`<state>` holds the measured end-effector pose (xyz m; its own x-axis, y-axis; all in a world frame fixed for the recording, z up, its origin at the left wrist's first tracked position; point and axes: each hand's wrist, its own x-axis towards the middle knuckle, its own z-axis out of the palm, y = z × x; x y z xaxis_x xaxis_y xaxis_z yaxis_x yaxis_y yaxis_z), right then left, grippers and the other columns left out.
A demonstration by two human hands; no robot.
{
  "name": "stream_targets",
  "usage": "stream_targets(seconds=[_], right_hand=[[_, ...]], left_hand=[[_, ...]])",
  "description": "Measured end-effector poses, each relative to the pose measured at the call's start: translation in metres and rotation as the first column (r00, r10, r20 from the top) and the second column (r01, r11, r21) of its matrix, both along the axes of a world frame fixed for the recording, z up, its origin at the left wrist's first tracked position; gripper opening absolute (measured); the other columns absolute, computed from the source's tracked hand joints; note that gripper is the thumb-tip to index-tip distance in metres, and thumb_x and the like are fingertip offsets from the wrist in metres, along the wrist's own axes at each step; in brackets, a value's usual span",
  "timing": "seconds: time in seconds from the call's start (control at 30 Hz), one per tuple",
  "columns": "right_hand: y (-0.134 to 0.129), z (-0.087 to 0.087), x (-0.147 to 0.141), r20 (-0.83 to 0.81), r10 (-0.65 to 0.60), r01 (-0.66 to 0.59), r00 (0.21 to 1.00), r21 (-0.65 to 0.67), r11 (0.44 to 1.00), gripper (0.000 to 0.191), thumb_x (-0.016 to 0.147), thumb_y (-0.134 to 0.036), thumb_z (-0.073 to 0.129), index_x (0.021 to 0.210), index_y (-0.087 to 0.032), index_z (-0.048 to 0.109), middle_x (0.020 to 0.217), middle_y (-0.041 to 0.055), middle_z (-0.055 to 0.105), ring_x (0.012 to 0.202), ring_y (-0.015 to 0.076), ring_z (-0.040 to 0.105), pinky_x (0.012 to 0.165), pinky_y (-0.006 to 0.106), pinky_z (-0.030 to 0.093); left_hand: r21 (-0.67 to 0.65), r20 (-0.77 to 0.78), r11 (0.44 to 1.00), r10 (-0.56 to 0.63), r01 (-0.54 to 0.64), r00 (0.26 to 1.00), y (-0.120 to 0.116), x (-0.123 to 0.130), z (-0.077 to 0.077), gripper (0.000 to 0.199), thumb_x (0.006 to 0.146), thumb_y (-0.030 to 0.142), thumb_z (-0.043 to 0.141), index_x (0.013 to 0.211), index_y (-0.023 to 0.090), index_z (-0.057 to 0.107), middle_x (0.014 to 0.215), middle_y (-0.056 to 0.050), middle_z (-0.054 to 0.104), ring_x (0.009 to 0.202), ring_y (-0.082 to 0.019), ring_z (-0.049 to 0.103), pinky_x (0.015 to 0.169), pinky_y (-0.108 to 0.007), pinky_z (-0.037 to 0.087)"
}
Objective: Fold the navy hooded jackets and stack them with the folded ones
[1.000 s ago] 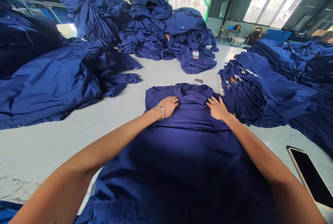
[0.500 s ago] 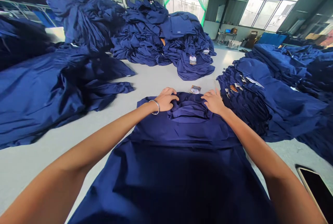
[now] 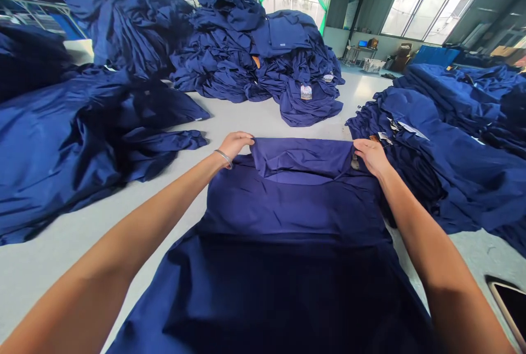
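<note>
A navy work garment [image 3: 287,233] lies spread on the grey floor in front of me, its wide collar [image 3: 302,156] folded up and smoothed flat at the far end. My left hand [image 3: 235,146], with a silver bangle [image 3: 224,158] on its wrist, pinches the garment at the collar's left end. My right hand [image 3: 372,156] grips the fabric at the collar's right end. The cloth between them looks drawn taut.
Heaped navy garments stand at the left [image 3: 74,146], behind [image 3: 246,52] and at the right [image 3: 444,162], several with paper tags. A dark phone [image 3: 507,310] lies on the floor [image 3: 53,288] at lower right. Windows and a green-curtained doorway line the far wall.
My hands have moved apart to the collar's two ends. The bunched collar is now spread flat, and the garment's far end looks smoother. The small card beyond the collar no longer shows.
</note>
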<state>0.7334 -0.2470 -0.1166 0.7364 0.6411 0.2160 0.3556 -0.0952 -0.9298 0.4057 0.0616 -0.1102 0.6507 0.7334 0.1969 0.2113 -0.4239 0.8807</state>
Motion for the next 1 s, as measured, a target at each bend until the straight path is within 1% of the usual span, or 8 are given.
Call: stream_targets(seconds=[0.17,0.33,0.47,0.57,0.63,0.73,0.87,1.0], right_hand=[[0.007,-0.011,-0.006,0.234,0.01,0.076,0.972,-0.355,0.932,0.016,0.082,-0.024,0.062,0.069,-0.017,0.066,0.068,0.0019,0.067,0.072,0.0187,0.066,0.077,0.032,0.056],[0.007,-0.005,-0.026,0.423,-0.018,0.199,0.906,-0.388,0.9,0.015,0.082,-0.014,0.058,0.089,-0.014,0.072,0.098,0.0118,0.074,0.094,0.0255,0.068,0.097,0.042,0.052],[-0.002,0.011,-0.076,0.746,0.082,0.145,0.66,-0.234,0.961,0.023,0.094,-0.02,0.054,0.107,-0.015,0.073,0.114,0.0156,0.071,0.111,0.0284,0.063,0.106,0.044,0.046],[0.003,0.018,-0.113,0.796,0.291,-0.07,0.53,-0.301,0.951,0.026,0.098,-0.033,0.06,0.113,-0.017,0.073,0.12,0.0129,0.071,0.117,0.028,0.06,0.107,0.042,0.044],[0.015,0.019,-0.125,0.772,0.403,-0.092,0.492,-0.415,0.905,0.024,0.096,-0.033,0.065,0.112,-0.018,0.075,0.123,0.0115,0.071,0.119,0.0281,0.06,0.108,0.042,0.042],[0.038,0.017,-0.121,0.707,0.409,0.03,0.577,-0.519,0.854,0.023,0.1,-0.026,0.057,0.099,-0.019,0.079,0.112,0.01,0.075,0.109,0.026,0.064,0.102,0.038,0.044],[0.048,0.02,-0.108,0.675,0.25,0.143,0.694,-0.47,0.871,0.024,0.099,-0.025,0.056,0.106,-0.018,0.078,0.11,0.0112,0.075,0.101,0.0259,0.066,0.091,0.035,0.048],[0.022,0.019,-0.12,0.774,0.188,0.145,0.605,-0.339,0.93,0.021,0.097,-0.025,0.058,0.105,-0.018,0.076,0.109,0.0131,0.072,0.103,0.0286,0.063,0.095,0.04,0.049]], left_hand=[[0.127,-0.272,0.989,0.106,-0.074,0.956,0.002,0.004,-0.014,0.013,0.067,0.032,0.069,0.061,0.02,0.067,0.068,-0.004,0.066,0.079,-0.024,0.064,0.081,-0.036,0.052],[0.326,-0.266,0.944,0.139,-0.047,0.954,-0.014,0.003,-0.017,0.011,0.073,0.025,0.071,0.081,0.02,0.074,0.092,-0.008,0.073,0.108,-0.033,0.062,0.109,-0.051,0.042],[0.703,-0.036,0.711,0.052,-0.012,0.998,-0.061,-0.011,-0.01,0.031,0.096,0.027,0.054,0.123,0.019,0.069,0.123,-0.013,0.065,0.122,-0.031,0.053,0.112,-0.052,0.039],[0.809,-0.216,0.513,-0.193,0.287,0.957,-0.107,-0.012,-0.008,0.031,0.1,0.032,0.055,0.126,0.019,0.067,0.123,-0.013,0.065,0.12,-0.031,0.054,0.109,-0.05,0.042],[0.785,-0.394,0.42,-0.231,0.456,0.89,-0.133,-0.009,-0.011,0.024,0.098,0.028,0.059,0.115,0.016,0.071,0.114,-0.014,0.068,0.113,-0.031,0.058,0.102,-0.048,0.046],[0.734,-0.558,0.353,-0.172,0.58,0.812,-0.163,-0.011,-0.023,0.025,0.1,0.017,0.051,0.091,0.015,0.074,0.09,-0.013,0.068,0.094,-0.028,0.061,0.088,-0.043,0.05],[0.766,-0.522,0.326,-0.189,0.554,0.832,-0.181,-0.034,-0.032,0.022,0.096,0.014,0.055,0.105,0.013,0.075,0.105,-0.015,0.07,0.101,-0.027,0.062,0.09,-0.041,0.052],[0.812,-0.364,0.402,-0.217,0.423,0.906,-0.174,-0.047,-0.023,0.026,0.102,0.02,0.051,0.099,0.016,0.076,0.105,-0.012,0.07,0.099,-0.025,0.061,0.088,-0.04,0.052]])
